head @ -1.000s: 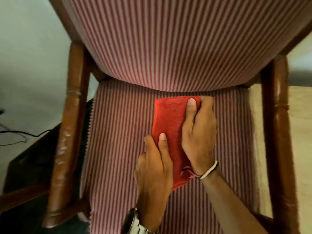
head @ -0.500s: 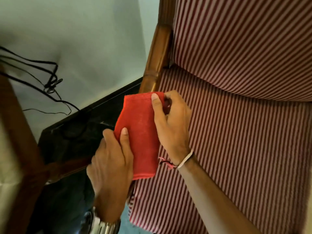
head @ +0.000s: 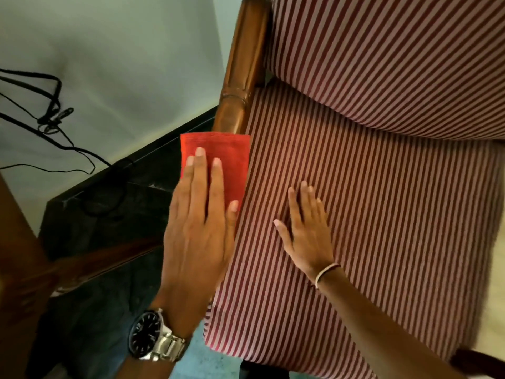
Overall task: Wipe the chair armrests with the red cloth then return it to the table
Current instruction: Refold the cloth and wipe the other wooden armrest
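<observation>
Armrest wipe, first side: left hand (head: 199, 231) flat, pressing red cloth (head: 216, 162) onto armrest (head: 243, 77); right hand (head: 306, 231) spread, empty, on seat cushion (head: 382, 214) beside armrest; next, likely stroke along rail.

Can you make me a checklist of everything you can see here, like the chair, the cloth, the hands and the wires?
Surface: striped seat cushion, nothing on it but a hand.
Job's things: red cloth folded, lying over the wooden armrest.
Clutter: nothing seen.
Grippers: left hand flat on the cloth, wearing a wristwatch; right hand flat on the cushion, empty.
Cables: black cables hanging against the wall.
Surroundings: pale wall, dark skirting.
</observation>
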